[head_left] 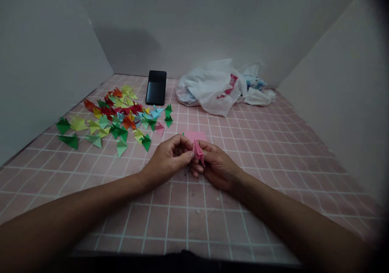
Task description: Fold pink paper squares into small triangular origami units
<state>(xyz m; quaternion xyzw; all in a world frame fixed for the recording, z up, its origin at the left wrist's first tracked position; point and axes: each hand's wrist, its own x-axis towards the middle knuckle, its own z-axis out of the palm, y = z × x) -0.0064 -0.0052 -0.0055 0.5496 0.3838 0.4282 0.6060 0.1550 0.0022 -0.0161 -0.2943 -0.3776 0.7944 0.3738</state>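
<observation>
At the upper left of the frame, a scattered heap of small folded paper pieces [118, 119] in green, yellow, red, orange and blue lies on a pink tiled surface [188, 224]. Beside it stands out a black phone [156, 87], lying flat. At lower center, the curled fingers of the left hand [168, 159] and the right hand [217, 165] grip a folded pink paper [197, 151] between them, just in front of a flat pink sheet [194, 137]. A crumpled white plastic bag [212, 87] sits at the upper right.
</observation>
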